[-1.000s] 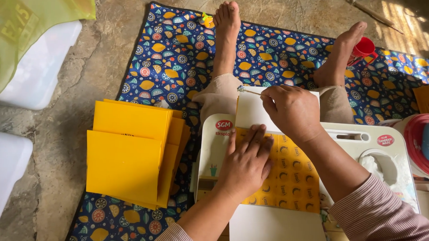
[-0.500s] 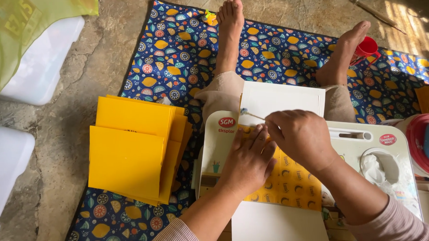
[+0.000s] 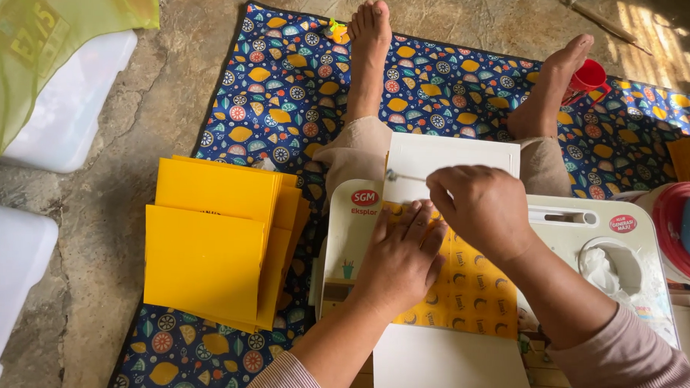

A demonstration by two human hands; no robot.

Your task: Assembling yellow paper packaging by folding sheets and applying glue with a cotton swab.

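The left hand (image 3: 401, 257) lies flat, fingers spread, pinning the yellow sticker sheet (image 3: 472, 286) on the small white desk (image 3: 565, 240); the right hand (image 3: 478, 210), fingers pinched on a thin metal tool (image 3: 404, 175), is mid-pick, needing careful tip placement

We see our left hand (image 3: 401, 259) lying palm down, fingers stretched forward and close together, pressing flat; its forearm runs up from the lower edge, bare to a striped cuff; our right hand (image 3: 478, 208) sits just beyond and above it, knuckles up, fingers curled into a pinch at the tips; its wrist bends down, and the sleeved forearm reaches in from the lower right corner.
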